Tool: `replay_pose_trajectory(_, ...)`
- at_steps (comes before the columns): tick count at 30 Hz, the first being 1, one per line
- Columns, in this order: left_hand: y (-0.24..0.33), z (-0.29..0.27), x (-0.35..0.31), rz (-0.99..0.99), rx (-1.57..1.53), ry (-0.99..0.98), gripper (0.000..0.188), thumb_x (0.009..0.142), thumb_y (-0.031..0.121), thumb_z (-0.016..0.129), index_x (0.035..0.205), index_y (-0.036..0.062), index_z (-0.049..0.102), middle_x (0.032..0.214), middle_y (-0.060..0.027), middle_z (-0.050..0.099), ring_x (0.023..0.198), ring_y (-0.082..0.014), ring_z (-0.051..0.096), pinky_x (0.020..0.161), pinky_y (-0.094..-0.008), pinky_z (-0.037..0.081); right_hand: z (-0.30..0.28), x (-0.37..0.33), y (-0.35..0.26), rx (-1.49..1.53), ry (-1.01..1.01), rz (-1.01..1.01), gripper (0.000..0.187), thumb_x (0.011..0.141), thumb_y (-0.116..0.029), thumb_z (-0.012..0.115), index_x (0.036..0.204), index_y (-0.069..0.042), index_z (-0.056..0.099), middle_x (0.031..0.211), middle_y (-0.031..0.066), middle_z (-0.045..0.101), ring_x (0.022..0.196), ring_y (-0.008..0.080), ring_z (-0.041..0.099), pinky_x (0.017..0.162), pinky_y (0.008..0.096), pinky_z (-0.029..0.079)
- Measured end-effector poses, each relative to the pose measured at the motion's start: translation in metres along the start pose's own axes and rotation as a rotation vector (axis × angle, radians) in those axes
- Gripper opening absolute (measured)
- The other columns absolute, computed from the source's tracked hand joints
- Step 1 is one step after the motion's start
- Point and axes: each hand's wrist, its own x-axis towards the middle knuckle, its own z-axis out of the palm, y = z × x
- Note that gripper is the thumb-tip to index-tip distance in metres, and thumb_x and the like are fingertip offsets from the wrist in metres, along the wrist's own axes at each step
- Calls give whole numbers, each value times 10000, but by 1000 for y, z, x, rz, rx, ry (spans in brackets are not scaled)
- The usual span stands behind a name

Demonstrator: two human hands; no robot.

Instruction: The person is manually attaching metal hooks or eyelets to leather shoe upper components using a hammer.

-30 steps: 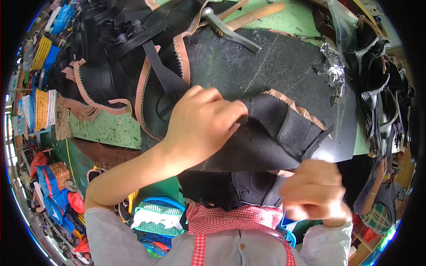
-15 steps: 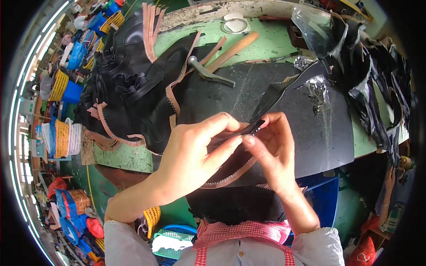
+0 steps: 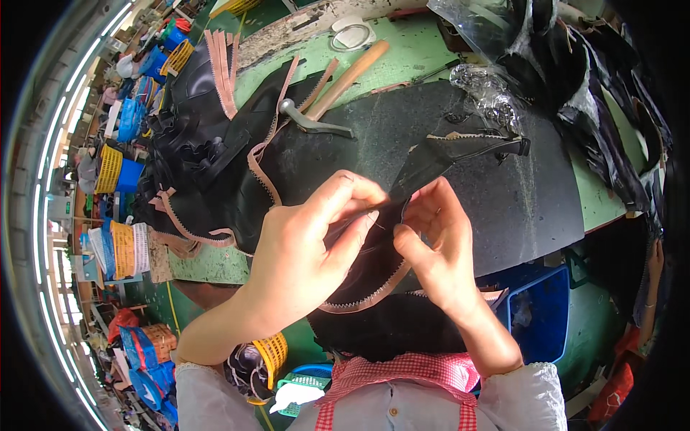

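A black leather piece [image 3: 425, 167] with a tan zigzag-cut edge is held up in front of me. My left hand [image 3: 298, 233] pinches its near part between thumb and fingers. On the other side my right hand [image 3: 440, 241] is closed on it too, fingers curled behind and thumb in front. The far end of the piece stretches to the right over the black work mat [image 3: 496, 215]. Below my hands a tan zigzag strip [image 3: 374, 294] curves along a dark leather edge. My palms hide part of the held piece.
A hammer [image 3: 345, 82] lies on the mat's far left part. Heaped black leather pieces [image 3: 208, 144] with tan strips cover the left of the green table [image 3: 208, 264]. Clear plastic [image 3: 489, 93] and more leather [image 3: 589, 122] are at right. A blue bin [image 3: 535, 309] stands below the table edge.
My hands have drawn slightly apart, and the black piece now lies more spread between them. Its far end has lowered and swung toward me. The whole view has shifted slightly.
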Motion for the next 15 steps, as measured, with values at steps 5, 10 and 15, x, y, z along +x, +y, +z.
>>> replay_pose_trajectory(5, 14, -6, 10, -93, 211, -206, 318, 884, -44, 697, 1196, -13, 642, 1114, -112, 717, 936, -145, 719, 785, -285, 584, 1, -2, 8, 61, 73, 36, 295, 797, -6, 665, 1055, 16, 525, 921, 62, 610, 848, 120, 610, 793, 274, 513)
replay_pose_trajectory(10, -3, 0, 14, 116, 373, -65, 187, 845, -5, 747, 1029, -29, 724, 937, -145, 745, 799, -207, 741, 696, -305, 577, 11, -5, 10, 133, 52, 35, 284, 825, 7, 674, 1060, 4, 514, 932, 35, 585, 842, 103, 574, 787, 265, 502)
replay_pose_trajectory(15, -4, 2, 14, 134, 400, -89, 178, 839, -8, 742, 1015, -24, 726, 915, -142, 739, 772, -237, 738, 680, -305, 575, 10, -3, 14, 22, 59, -6, 308, 808, -7, 714, 1049, 4, 522, 930, 46, 601, 860, 104, 574, 816, 274, 508)
